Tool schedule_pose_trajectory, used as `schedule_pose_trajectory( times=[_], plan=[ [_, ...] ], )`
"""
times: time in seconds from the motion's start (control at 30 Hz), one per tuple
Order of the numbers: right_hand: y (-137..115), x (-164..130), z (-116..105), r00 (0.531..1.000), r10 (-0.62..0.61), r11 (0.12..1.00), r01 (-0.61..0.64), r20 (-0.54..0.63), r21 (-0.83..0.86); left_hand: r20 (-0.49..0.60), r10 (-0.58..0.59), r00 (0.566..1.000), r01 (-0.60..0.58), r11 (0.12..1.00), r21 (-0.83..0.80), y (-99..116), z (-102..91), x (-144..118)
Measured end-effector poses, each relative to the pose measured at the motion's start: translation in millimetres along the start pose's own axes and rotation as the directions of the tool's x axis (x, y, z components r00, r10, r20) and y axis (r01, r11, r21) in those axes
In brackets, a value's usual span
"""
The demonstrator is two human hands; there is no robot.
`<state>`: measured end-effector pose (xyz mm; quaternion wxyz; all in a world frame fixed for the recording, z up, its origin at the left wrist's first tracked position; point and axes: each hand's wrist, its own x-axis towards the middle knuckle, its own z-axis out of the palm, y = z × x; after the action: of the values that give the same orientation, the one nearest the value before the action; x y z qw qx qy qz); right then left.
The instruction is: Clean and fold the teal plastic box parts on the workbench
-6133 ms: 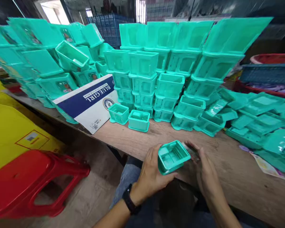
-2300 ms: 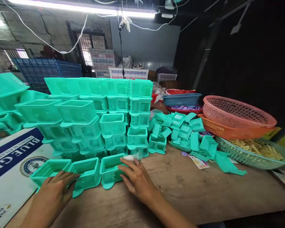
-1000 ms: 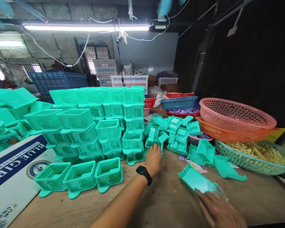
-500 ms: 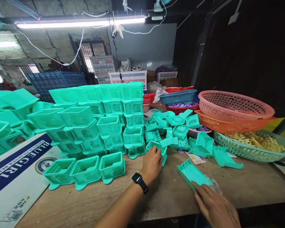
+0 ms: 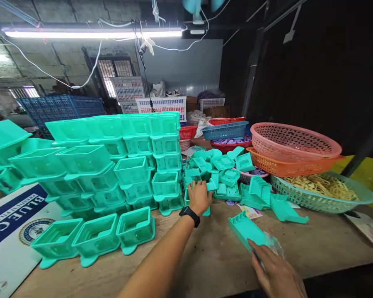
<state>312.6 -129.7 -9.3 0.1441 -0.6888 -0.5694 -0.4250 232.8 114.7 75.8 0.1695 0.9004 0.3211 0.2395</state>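
Note:
My left hand (image 5: 199, 196), with a black watch on its wrist, reaches into a loose pile of turquoise plastic parts (image 5: 224, 170) and closes on a turquoise box part (image 5: 206, 212) at the pile's near edge. At the lower right, my right hand (image 5: 278, 273) holds a flat turquoise tray-shaped lid (image 5: 246, 230) with a bit of clear film at its near end. Three turquoise boxes (image 5: 96, 236) stand in a row at the front left. Behind them rises a wall of stacked turquoise boxes (image 5: 136, 157).
Pink and orange baskets (image 5: 294, 149) are stacked at the right, with a green basket of pale pieces (image 5: 323, 190) in front. A blue-and-white carton (image 5: 9, 231) lies at the left. A printed sticker (image 5: 250, 211) rests on the wooden table (image 5: 211, 256). Crates stand behind.
My left hand pushed further into the loose pile and gripped a part. My right hand kept the flat lid low at the right. The view shifted slightly.

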Motion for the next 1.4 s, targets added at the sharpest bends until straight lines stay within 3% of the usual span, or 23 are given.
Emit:
schedule_pose_trajectory(
  times=[0.1, 0.2, 0.3, 0.4, 0.47, 0.53, 0.6, 0.67, 0.73, 0.8, 0.87, 0.97, 1.13, 1.23, 1.33, 1.4],
  plan=[
    [-6, -2, -2, 0.998, -0.057, 0.997, 0.056, -0.036, -0.048, -0.036, 0.021, 0.999, -0.026, 0.989, -0.146, -1, -0.2, 14],
    [-13, -12, 4, 0.99, -0.139, 0.988, 0.137, -0.027, -0.069, -0.164, -0.002, 0.986, -0.05, 0.947, -0.316, -3, -8.9, 23],
    [-21, -20, 5, 0.974, -0.222, 0.974, 0.224, 0.042, -0.042, -0.306, -0.076, 0.949, -0.076, 0.887, -0.455, -6, -30.5, 22],
    [-32, -16, -13, 0.965, -0.248, 0.965, 0.237, 0.088, 0.115, -0.365, -0.085, 0.927, -0.133, 0.836, -0.532, -12, -61.3, 2],
    [-36, -7, -33, 0.983, -0.172, 0.949, 0.15, 0.06, 0.277, -0.355, -0.056, 0.933, -0.169, 0.804, -0.57, -17, -81.3, -27],
    [-36, 3, -51, 0.998, 0.032, 0.919, -0.049, 0.048, 0.392, -0.34, -0.058, 0.939, -0.165, 0.79, -0.59, -23, -97.5, -64],
    [-30, 12, -59, 0.958, 0.284, 0.875, -0.271, 0.027, 0.401, -0.332, -0.073, 0.94, -0.129, 0.827, -0.547, -29, -109.1, -101],
    [-20, 18, -53, 0.893, 0.45, 0.828, -0.423, 0.015, 0.367, -0.294, -0.067, 0.953, -0.073, 0.895, -0.44, -34, -115.9, -131],
    [-9, 18, -38, 0.844, 0.53, 0.774, -0.521, 0.081, 0.361, -0.169, -0.093, 0.981, 0.041, 0.956, -0.292, -39, -117.5, -146],
    [1, 14, -19, 0.794, 0.563, 0.714, -0.608, 0.23, 0.347, 0.015, -0.193, 0.981, 0.194, 0.978, -0.078, -43, -113.8, -147],
    [8, 8, -5, 0.771, 0.534, 0.72, -0.63, 0.347, 0.291, 0.147, -0.29, 0.946, 0.277, 0.956, 0.102, -47, -105.7, -136],
    [15, -2, 4, 0.842, 0.388, 0.838, -0.492, 0.375, 0.238, 0.208, -0.313, 0.927, 0.288, 0.947, 0.139, -53, -91.6, -115],
    [15, -2, -13, 0.971, 0.083, 0.955, -0.143, 0.226, 0.26, 0.145, -0.31, 0.94, 0.312, 0.95, 0.011, -61, -81.7, -115],
    [6, 9, -27, 0.989, -0.078, 0.974, 0.048, 0.125, 0.222, 0.104, -0.233, 0.967, 0.249, 0.952, -0.18, -69, -77.3, -135],
    [-6, 20, -36, 0.973, -0.201, 0.966, 0.178, 0.112, 0.188, 0.138, -0.096, 0.986, 0.149, 0.88, -0.451, -79, -65.6, -155],
    [-15, 26, -38, 0.963, -0.254, 0.962, 0.241, 0.092, 0.13, 0.152, -0.051, 0.987, 0.125, 0.835, -0.535, -83, -56.4, -163]
  ],
)
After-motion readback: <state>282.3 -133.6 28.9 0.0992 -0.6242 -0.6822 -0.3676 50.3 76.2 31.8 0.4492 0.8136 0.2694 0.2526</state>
